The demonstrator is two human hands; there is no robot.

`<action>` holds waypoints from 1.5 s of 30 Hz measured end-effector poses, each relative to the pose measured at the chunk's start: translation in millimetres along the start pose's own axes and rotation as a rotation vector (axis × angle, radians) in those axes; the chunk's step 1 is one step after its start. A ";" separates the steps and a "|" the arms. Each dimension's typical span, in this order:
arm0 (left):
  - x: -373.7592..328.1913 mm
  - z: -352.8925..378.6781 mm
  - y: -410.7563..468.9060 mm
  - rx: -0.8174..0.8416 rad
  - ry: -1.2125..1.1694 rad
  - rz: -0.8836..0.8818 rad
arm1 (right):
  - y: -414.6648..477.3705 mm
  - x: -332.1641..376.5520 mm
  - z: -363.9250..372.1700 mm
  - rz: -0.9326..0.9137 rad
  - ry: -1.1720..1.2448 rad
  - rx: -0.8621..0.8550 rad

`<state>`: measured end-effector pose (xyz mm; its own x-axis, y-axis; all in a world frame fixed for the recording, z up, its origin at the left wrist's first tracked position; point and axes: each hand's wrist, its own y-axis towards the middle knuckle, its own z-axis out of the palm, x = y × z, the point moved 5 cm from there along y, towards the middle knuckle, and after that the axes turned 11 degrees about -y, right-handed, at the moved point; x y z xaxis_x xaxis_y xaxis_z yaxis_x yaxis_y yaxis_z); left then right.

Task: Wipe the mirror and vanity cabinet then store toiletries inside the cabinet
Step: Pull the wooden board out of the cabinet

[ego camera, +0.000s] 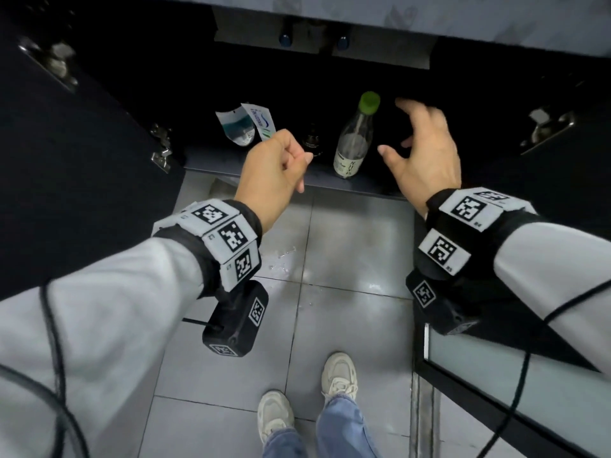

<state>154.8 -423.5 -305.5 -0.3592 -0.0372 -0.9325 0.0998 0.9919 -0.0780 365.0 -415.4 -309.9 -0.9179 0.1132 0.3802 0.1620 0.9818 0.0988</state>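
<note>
Green-capped bottle (355, 140) upright near front of cabinet shelf (211, 165), toothpaste tubes (254, 123) leaning behind: stowed, reachable. Right hand (426, 150) spread beside bottle, not touching, likely ready to steady it. Left hand (274, 170) loosely curled, apparently empty.

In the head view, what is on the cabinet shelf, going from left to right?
White tube with teal print, white tube with blue lettering, small dark glass bottle, clear plastic bottle with green cap.

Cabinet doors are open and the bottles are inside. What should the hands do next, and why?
Probably the left hand should reach for the left door and swing it shut: the green-capped bottle, dark bottle and tubes are already inside, and the right hand holds nothing either.
</note>
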 end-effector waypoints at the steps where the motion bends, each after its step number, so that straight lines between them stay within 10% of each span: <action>1: -4.7 -3.6 -3.3 0.009 0.016 0.010 | -5.0 1.8 -4.7 -0.003 0.003 0.003; 24: -304.6 -139.4 -81.8 0.029 0.111 0.331 | -66.5 132.5 -319.3 -0.066 0.090 -0.253; 45: -204.5 88.1 -107.0 0.223 0.076 0.180 | -148.6 -80.2 -220.2 0.187 -0.081 0.128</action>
<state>299.2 -532.8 -137.5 -0.3850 0.1550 -0.9098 0.3669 0.9302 0.0032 494.3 -603.9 -152.6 -0.9031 0.3018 0.3055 0.2895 0.9533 -0.0861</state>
